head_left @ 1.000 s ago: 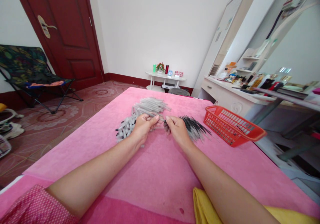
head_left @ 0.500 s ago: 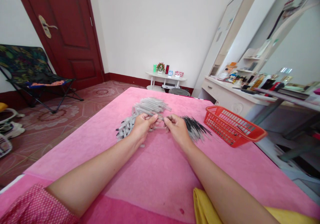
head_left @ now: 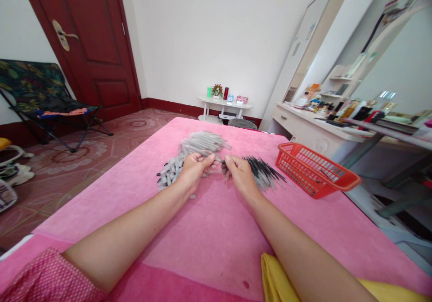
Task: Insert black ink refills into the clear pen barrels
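Note:
My left hand (head_left: 195, 169) is closed in a pinch on a slim grey pen barrel (head_left: 218, 160). My right hand (head_left: 238, 169) pinches the other end, where a dark, thin part shows; the fingertips hide the join. Behind both hands lies a heap of translucent grey tubes (head_left: 205, 140), like pen barrels. Short grey pieces with black ends, like pen caps (head_left: 171, 172), are piled beside my left hand. To the right of my right hand is a bundle of thin black and grey sticks (head_left: 265, 171) that look like pen refills.
A pink cloth (head_left: 202, 239) covers the table. An orange-red plastic basket (head_left: 315, 171) stands at the right, and a yellow cloth (head_left: 278, 277) lies under my right forearm. Beyond are a folding chair (head_left: 40, 95), a small white stand (head_left: 224, 102) and a dressing table (head_left: 313, 126).
My right fingers have shifted slightly up and right, and a dark part now shows between the two hands. My left hand keeps nearly the same place.

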Motion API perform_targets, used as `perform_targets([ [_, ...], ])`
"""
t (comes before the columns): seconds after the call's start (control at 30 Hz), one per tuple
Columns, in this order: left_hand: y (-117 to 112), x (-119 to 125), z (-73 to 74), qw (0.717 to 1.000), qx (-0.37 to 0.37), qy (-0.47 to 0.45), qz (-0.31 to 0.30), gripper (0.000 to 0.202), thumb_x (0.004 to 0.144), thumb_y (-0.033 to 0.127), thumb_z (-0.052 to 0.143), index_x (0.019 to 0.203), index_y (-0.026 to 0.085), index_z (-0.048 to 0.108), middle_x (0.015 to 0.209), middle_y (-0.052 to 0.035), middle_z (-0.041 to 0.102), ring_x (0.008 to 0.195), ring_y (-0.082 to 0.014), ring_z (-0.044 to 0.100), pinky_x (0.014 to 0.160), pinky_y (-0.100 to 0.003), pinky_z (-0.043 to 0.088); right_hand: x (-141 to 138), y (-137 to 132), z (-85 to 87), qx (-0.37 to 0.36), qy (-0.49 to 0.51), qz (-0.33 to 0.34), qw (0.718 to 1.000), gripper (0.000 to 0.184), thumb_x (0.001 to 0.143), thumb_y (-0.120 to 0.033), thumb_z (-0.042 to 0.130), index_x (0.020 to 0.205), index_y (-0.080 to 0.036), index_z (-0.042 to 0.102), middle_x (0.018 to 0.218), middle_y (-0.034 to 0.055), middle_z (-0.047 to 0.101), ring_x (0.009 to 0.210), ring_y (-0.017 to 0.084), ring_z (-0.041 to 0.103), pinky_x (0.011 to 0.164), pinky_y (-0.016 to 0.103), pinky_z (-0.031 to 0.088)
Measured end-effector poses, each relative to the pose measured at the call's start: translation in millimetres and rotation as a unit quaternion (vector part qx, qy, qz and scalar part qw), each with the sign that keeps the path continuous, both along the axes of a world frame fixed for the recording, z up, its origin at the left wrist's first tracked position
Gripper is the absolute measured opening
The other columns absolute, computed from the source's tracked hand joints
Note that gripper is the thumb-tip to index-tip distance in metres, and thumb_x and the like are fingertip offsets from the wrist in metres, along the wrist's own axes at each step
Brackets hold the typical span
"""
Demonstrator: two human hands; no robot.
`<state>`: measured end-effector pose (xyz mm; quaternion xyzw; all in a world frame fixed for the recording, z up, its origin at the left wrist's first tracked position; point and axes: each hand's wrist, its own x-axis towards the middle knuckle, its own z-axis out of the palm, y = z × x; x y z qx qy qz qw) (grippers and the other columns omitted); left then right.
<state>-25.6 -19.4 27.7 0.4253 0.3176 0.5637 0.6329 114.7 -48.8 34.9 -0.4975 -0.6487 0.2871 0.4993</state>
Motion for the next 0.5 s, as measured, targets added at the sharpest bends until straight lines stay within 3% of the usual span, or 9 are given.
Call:
perform_targets([
  [0.1, -0.7, 0.4, 0.9, 1.000, -0.005, -0.009, 0.003, 0.027, 0.059, 0.026, 0.076, 0.073, 0.010, 0.061, 0.064, -0.0043, 0.067, 0.055, -0.0098, 0.062, 0.056, -0.018, 0.049, -0.8, -0.7, 1.4, 0.013, -0.005, 0.002, 1.000, 0.034, 0.082, -0.045, 0.048, 0.065, -0.016, 0.052, 0.057, -0.0010, 0.055, 0.043, 0.010, 0.049, 0.043, 0.021, 0.039],
  [0.27, -0.9, 0.3, 0.0, 1.000, 0.003, 0.016, 0.002, 0.026, 0.061, 0.028, 0.075, 0.073, 0.010, 0.061, 0.065, -0.0052, 0.067, 0.053, -0.0096, 0.061, 0.054, -0.018, 0.048, -0.5, -0.1, -0.6, -0.005, 0.008, 0.014, 1.000, 0.042, 0.086, -0.048, 0.039, 0.061, -0.016, 0.051, 0.050, -0.0007, 0.052, 0.039, 0.011, 0.047, 0.039, 0.022, 0.036],
  [0.5, 0.6, -0.4, -2.0, 1.000, 0.003, 0.018, 0.002, 0.026, 0.061, 0.029, 0.075, 0.074, 0.010, 0.061, 0.067, -0.0056, 0.068, 0.055, -0.0100, 0.062, 0.056, -0.019, 0.049, 0.1, 0.9, -1.1, -0.015, 0.003, 0.024, 1.000, 0.043, 0.084, -0.051, 0.042, 0.059, -0.016, 0.051, 0.049, -0.0010, 0.052, 0.038, 0.011, 0.048, 0.039, 0.022, 0.037],
])
